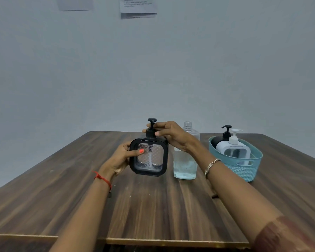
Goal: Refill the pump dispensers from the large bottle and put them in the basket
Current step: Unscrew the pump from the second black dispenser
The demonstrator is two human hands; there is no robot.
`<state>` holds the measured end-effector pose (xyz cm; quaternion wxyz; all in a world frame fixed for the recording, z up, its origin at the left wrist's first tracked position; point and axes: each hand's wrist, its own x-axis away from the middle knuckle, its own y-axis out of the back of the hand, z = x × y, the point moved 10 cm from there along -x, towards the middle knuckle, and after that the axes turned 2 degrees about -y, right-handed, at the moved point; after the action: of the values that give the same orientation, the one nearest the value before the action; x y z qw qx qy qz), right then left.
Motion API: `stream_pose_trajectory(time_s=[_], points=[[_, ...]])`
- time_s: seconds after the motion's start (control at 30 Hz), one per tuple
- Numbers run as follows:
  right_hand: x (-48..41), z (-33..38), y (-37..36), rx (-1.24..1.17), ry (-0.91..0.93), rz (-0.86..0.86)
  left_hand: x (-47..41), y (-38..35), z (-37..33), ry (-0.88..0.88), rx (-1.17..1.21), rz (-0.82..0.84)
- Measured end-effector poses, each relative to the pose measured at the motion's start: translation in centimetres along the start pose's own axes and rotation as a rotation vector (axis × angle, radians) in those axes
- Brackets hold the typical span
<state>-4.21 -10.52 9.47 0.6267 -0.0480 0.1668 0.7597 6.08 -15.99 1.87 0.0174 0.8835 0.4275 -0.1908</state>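
Observation:
A black square pump dispenser (149, 157) with a clear patterned window stands upright on the wooden table (153, 206), mid-table. My left hand (123, 157) grips its left side, thumb across the window. My right hand (168, 134) has its fingers around the black pump head (151, 129) on top. Just right of it stands the large clear bottle (185, 160), uncapped and more than half full of liquid. Further right, a teal basket (244, 166) holds a white pump dispenser (234, 148) and, behind it, a black pump dispenser (224, 136).
The table's front edge runs across the bottom of the view. A plain wall rises behind the table's far edge, with paper sheets (138, 6) stuck high up. A small dark object (214, 196) lies on the table under my right forearm.

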Motion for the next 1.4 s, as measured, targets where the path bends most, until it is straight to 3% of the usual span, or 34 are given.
stream_pose_trajectory(time_s=[0.13,0.2,0.4,0.57,0.8,1.0,1.13,1.23,1.3,1.4], points=[[0.1,0.5,1.6,0.345,0.021,-0.271,-0.4,0.3,0.2,-0.002,-0.026,-0.036],[-0.1,0.7,2.0,0.435,0.024,-0.314,-0.4,0.4,0.5,0.009,-0.038,-0.041],[-0.2,-0.2,2.5,0.105,-0.030,-0.317,-0.1,0.7,0.9,0.023,-0.017,-0.058],[0.1,-0.9,2.1,0.197,-0.043,-0.336,-0.2,0.5,0.7,0.023,-0.021,-0.071],[-0.1,-0.5,1.6,-0.030,-0.031,-0.238,0.4,-0.9,0.0,0.033,0.058,0.020],[0.5,2.3,3.0,-0.274,0.144,-0.213,1.5,-0.7,0.4,0.095,0.100,0.087],[1.8,2.8,6.4,-0.351,0.238,-0.543,2.0,1.6,1.1,0.091,0.131,-0.060],[2.8,2.9,7.5,-0.204,0.307,-0.708,2.1,4.3,1.4,0.096,0.074,-0.304],[2.9,3.0,6.9,0.011,0.344,-0.705,2.3,5.8,1.2,0.078,0.048,-0.450],[2.3,1.7,3.7,0.404,0.354,-0.554,2.4,7.1,0.9,0.040,0.083,-0.569]])
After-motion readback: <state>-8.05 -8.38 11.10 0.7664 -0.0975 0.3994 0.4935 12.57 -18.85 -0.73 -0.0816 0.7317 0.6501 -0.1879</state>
